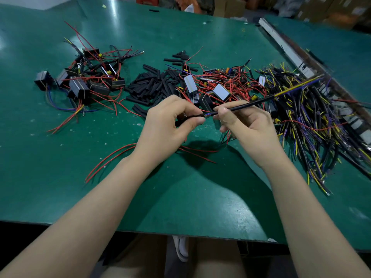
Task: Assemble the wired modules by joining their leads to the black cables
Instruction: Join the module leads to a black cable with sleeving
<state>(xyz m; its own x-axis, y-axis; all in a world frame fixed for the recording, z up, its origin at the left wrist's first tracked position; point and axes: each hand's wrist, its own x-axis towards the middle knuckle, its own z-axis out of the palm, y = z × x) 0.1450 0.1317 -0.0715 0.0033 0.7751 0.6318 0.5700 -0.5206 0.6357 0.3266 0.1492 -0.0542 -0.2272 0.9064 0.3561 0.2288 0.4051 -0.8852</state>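
Green matting covers the table (60, 177), and above its near middle the two hands meet, almost touching. The left hand (170, 121) pinches a thin dark lead (192, 116) between thumb and curled fingers; the right hand (243, 121) grips a black cable (251, 105) that runs up and away to the right, its yellow and blue cores showing at the far end. Bare tips of both meet in the small gap between the hands. To join them well, the person would likely keep both pinches close to the tips, line the strands up, then twist evenly. Beyond the hands lie loose black sleeves (152, 85) and unjoined modules (220, 91); more cables (313, 121) are heaped right of the right hand, finished modules (80, 85) far left.
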